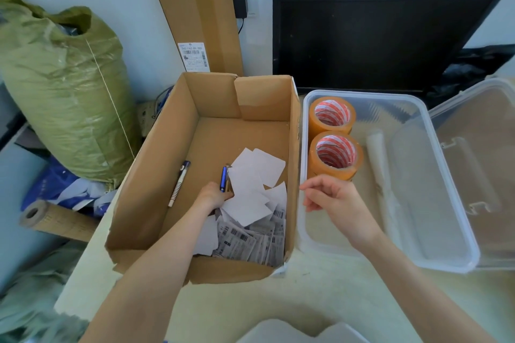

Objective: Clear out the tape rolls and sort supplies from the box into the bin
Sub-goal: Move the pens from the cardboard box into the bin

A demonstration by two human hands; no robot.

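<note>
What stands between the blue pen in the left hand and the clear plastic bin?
Only the cardboard box's right wall, which separates the blue pen held by the left hand from the clear plastic bin. The right hand hovers empty over the bin's near left edge, beside two orange tape rolls.

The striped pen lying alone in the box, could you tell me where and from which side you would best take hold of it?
Pinch the striped pen across its mid-barrel, coming from straight above. It lies flat on the cardboard box floor near the left wall, apart from the papers, so its long sides look free.
</note>
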